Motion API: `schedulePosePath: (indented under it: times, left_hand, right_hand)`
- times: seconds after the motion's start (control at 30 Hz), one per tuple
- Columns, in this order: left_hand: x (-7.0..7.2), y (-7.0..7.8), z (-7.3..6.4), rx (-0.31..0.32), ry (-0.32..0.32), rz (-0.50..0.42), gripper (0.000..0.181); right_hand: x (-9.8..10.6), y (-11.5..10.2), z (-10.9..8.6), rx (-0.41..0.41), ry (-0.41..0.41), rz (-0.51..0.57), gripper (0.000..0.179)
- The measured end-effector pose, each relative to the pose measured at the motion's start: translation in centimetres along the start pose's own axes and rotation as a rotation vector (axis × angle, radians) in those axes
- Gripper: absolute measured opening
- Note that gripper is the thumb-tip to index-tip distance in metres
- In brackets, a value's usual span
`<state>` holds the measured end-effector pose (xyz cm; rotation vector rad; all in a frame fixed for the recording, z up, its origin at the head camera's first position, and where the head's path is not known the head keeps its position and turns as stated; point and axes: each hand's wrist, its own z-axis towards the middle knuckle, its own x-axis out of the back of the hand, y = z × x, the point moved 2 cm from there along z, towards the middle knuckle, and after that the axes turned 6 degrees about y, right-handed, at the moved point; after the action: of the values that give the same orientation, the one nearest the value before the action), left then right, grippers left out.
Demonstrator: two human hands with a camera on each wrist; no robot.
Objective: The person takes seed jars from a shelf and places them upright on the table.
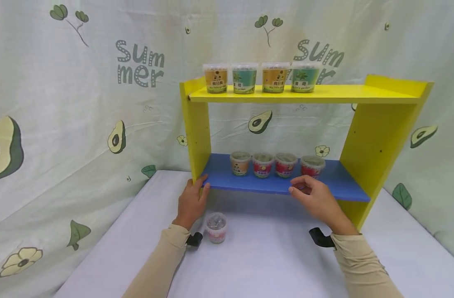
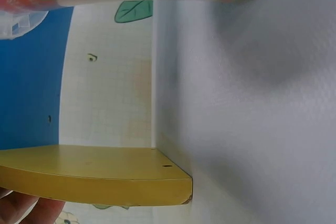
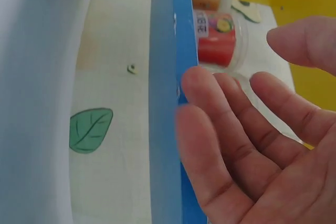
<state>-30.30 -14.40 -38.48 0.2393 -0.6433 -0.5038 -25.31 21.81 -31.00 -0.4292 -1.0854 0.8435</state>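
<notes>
A yellow shelf unit (image 1: 195,136) with a blue lower board (image 1: 227,182) stands on the table. My left hand (image 1: 191,201) grips the front edge of its left side panel; in the left wrist view the fingers (image 2: 39,212) show behind the yellow panel (image 2: 105,190). My right hand (image 1: 318,200) is at the front edge of the blue board, fingers loosely bent, holding nothing. Just behind it are a red cup (image 1: 312,166) and another red cup (image 1: 285,165). Farther left are a third red cup (image 1: 262,166) and an orange cup (image 1: 240,164).
Orange and teal lidded cups (image 1: 244,78) stand in a row on the yellow top board (image 1: 346,93). A clear-lidded pink cup (image 1: 216,228) is on the white table (image 1: 260,265), beside my left wrist. A patterned cloth (image 1: 82,124) hangs behind.
</notes>
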Motion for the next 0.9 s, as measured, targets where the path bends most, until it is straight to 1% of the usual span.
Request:
schedulePosePath:
  times: [0.07, 0.2, 0.37, 0.53, 0.67, 0.77, 0.9]
  left_hand:
    - [0.0, 0.1, 0.0, 0.008, 0.008, -0.010, 0.045]
    - [-0.1, 0.2, 0.0, 0.008, 0.025, -0.017, 0.045]
    - [-0.2, 0.2, 0.0, -0.010, 0.020, -0.024, 0.045]
    - [-0.2, 0.3, 0.1, -0.008, 0.023, -0.030, 0.045]
    - [-0.3, 0.2, 0.1, -0.013, 0.026, -0.021, 0.045]
    - [-0.4, 0.1, 0.1, -0.010, 0.029, -0.018, 0.044]
    - [-0.4, 0.0, 0.0, -0.001, 0.027, -0.019, 0.045]
  right_hand:
    - [0.3, 0.1, 0.1, -0.004, 0.010, -0.006, 0.035]
    - [0.9, 0.3, 0.3, 0.001, 0.070, -0.030, 0.032]
    - [2.0, 0.9, 0.3, -0.005, 0.183, -0.075, 0.032]
    - [3.0, 1.9, 0.5, -0.026, 0.297, -0.064, 0.033]
    - [3.7, 2.7, 0.6, -0.043, 0.371, -0.047, 0.032]
    - [4.1, 3.1, 0.6, -0.076, 0.389, -0.031, 0.036]
    - [4.5, 3.7, 0.9, -0.126, 0.373, 0.015, 0.045]
